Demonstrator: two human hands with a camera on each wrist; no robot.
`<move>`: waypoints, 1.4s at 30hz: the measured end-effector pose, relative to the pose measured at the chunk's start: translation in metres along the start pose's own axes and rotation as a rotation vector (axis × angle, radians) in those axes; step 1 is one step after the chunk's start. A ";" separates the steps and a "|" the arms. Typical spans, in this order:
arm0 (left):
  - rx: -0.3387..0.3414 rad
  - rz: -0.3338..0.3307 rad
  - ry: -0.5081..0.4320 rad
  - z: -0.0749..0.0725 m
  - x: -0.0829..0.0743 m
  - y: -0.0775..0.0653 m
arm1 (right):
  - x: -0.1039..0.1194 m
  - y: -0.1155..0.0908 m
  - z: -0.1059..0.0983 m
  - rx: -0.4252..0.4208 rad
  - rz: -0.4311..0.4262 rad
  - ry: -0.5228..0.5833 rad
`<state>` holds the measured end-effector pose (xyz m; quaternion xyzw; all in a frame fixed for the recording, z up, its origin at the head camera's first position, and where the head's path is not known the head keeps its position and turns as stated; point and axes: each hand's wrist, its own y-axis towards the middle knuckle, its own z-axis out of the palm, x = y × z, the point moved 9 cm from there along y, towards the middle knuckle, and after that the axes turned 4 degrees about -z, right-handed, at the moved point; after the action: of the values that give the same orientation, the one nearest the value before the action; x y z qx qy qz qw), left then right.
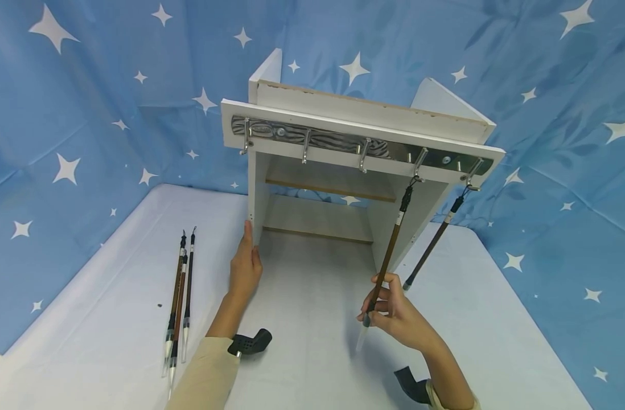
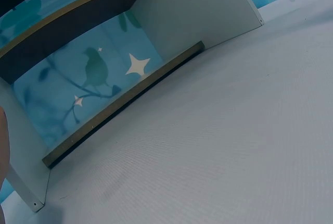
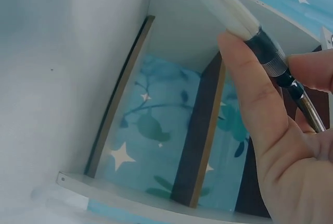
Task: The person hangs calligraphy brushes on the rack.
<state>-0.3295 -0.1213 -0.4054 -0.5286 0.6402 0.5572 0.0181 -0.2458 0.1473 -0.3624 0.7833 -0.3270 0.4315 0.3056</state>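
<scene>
A white shelf unit [image 1: 312,244] stands on the table, a metal hook rail [image 1: 338,142] across its upper front. From one hook hangs a calligraphy brush [image 1: 393,238] by its loop. My right hand [image 1: 402,319] pinches this brush near its lower end, above the clear cap [image 3: 229,15] over its pale bristles. A second brush [image 1: 435,246] hangs from the rightmost hook, beside that hand. My left hand [image 1: 245,270] rests with straight fingers against the front edge of the unit's left side panel [image 1: 259,193]; only a sliver of it shows in the left wrist view.
Several capped brushes [image 1: 178,302] lie together on the white tablecloth [image 1: 107,319] at the left. Inside the unit are shelf boards [image 1: 320,219]. A blue curtain [image 1: 112,85] with white stars hangs behind and at both sides.
</scene>
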 end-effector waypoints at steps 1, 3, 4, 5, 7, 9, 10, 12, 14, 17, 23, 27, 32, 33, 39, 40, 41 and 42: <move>-0.002 0.002 -0.001 0.000 0.000 0.000 | -0.001 0.000 0.000 0.002 0.001 -0.002; -0.008 0.008 -0.001 0.000 0.000 0.000 | -0.002 0.000 0.000 0.005 -0.001 -0.009; -0.011 0.012 -0.001 0.000 -0.001 0.000 | -0.003 0.000 0.000 0.004 -0.003 -0.014; -0.014 0.015 0.000 0.000 -0.001 0.001 | -0.003 0.000 -0.001 0.003 -0.003 -0.018; -0.019 0.019 0.002 0.000 -0.001 0.001 | -0.004 0.000 -0.002 0.000 -0.005 -0.030; -0.021 0.021 0.005 0.000 -0.001 0.001 | -0.006 0.000 -0.003 -0.011 0.001 -0.046; -0.020 0.020 0.005 0.000 -0.001 0.001 | -0.008 0.000 -0.004 -0.018 0.003 -0.056; -0.016 0.016 0.007 0.000 -0.001 0.001 | -0.011 0.002 -0.006 -0.036 0.011 -0.075; -0.013 0.014 0.007 0.000 -0.001 0.000 | -0.015 0.004 -0.008 -0.056 0.016 -0.093; -0.011 0.012 0.009 -0.001 0.000 0.000 | -0.020 0.010 -0.012 -0.079 0.001 -0.141; -0.009 0.006 0.009 0.000 0.002 0.001 | -0.032 0.024 -0.023 -0.127 -0.016 -0.206; -0.004 0.004 0.013 0.000 0.002 0.002 | -0.038 0.029 -0.029 -0.161 -0.014 -0.231; 0.001 -0.001 0.014 0.001 0.001 0.003 | -0.046 0.032 -0.035 -0.196 0.032 -0.259; 0.003 -0.002 0.014 0.001 0.001 0.003 | -0.048 0.032 -0.035 -0.198 0.046 -0.261; 0.013 -0.001 0.023 0.002 0.001 0.002 | -0.055 0.029 -0.039 -0.218 0.091 -0.304; 0.011 0.002 0.025 0.002 0.001 0.001 | -0.055 0.029 -0.039 -0.225 0.094 -0.306; 0.008 0.004 0.024 0.001 0.001 0.001 | -0.056 0.028 -0.040 -0.228 0.097 -0.305; 0.006 0.005 0.024 0.001 0.001 0.000 | -0.056 0.028 -0.040 -0.230 0.100 -0.299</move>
<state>-0.3309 -0.1213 -0.4062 -0.5336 0.6433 0.5489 0.0106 -0.3099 0.1747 -0.3885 0.7814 -0.4545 0.2847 0.3191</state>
